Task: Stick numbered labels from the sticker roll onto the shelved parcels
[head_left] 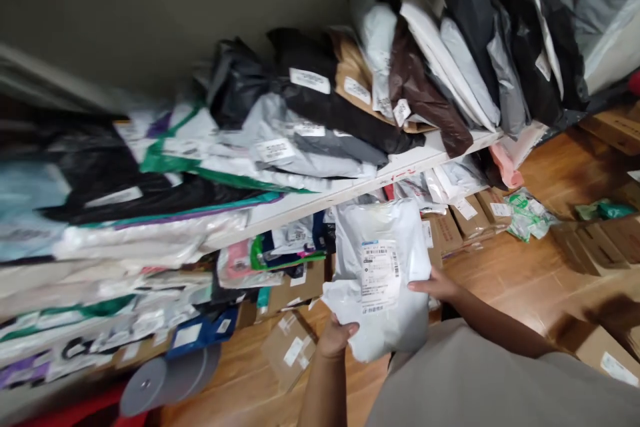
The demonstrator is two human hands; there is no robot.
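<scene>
A white plastic mailer bag (380,260) with a printed barcode label is held in front of me, below the white shelf's edge (320,199). My left hand (336,337) grips its lower left corner, thumb over the plastic. My right hand (436,284) holds its right side, fingers behind the bag. Both hands are closed on it.
The shelf is packed with black, grey, white and brown mailer bags (310,120), several leaning upright at the right (470,53). Under the shelf lie more parcels and cardboard boxes (290,347). More boxes (595,243) and green packets (527,213) lie on the wooden floor.
</scene>
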